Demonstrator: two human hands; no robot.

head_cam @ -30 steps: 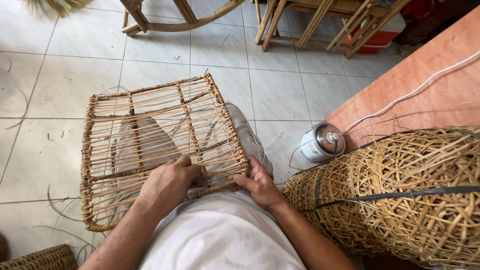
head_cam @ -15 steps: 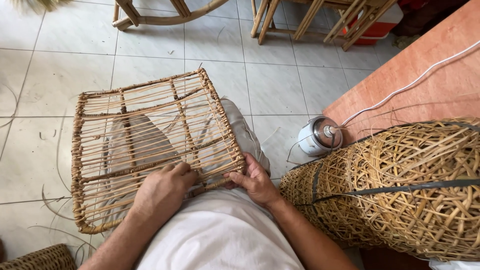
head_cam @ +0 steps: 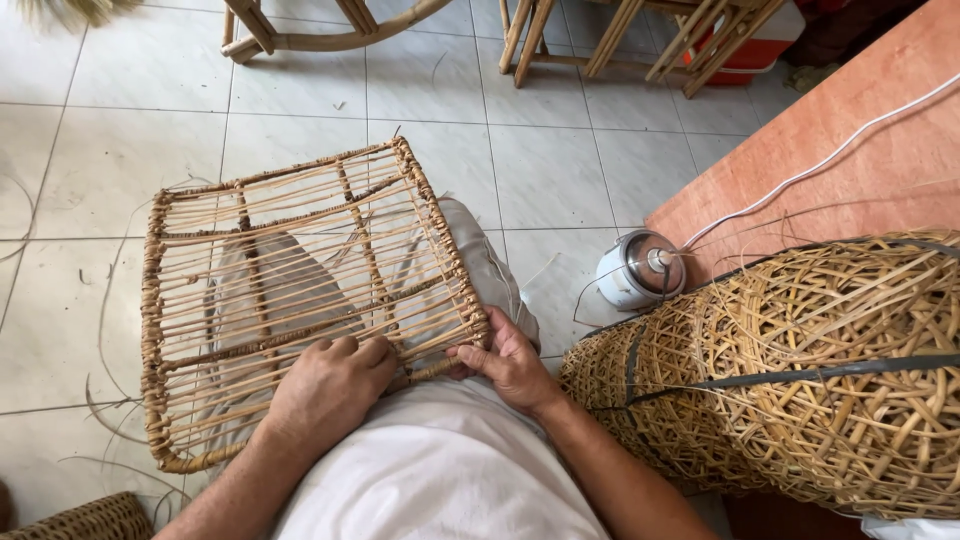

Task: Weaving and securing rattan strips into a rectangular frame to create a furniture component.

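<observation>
1. The rattan panel (head_cam: 300,300) lies across the person's lap, far edge tilted out over the tiled floor (head_cam: 550,170). It is a frame with thin slats running across and a few cross bars.
2. The left hand (head_cam: 330,390) lies knuckles-up on the near edge, fingers curled over the slats. It looks pressed down on the slats rather than closed around them; a full clamp cannot be confirmed from this angle.
3. The right hand (head_cam: 510,362) is at the near right corner, thumb and fingers pinched on the wrapped edge where the binding ends.
4. Risk: both hands sit on one edge, so the far side is unsupported. A hard pull at the corner probably pivots the panel or slides it off the knees.
5. Risk: the slats are thin and loosely spaced. Pressure from the left palm could bend or pop one out of the frame.
6. Risk: if the pinch at the corner slips, the wrap likely loosens.
7. Nearby: a large woven basket (head_cam: 800,380) just beside the right forearm and a small white reel (head_cam: 640,268) with a cord. A wide elbow swing could catch either.
</observation>
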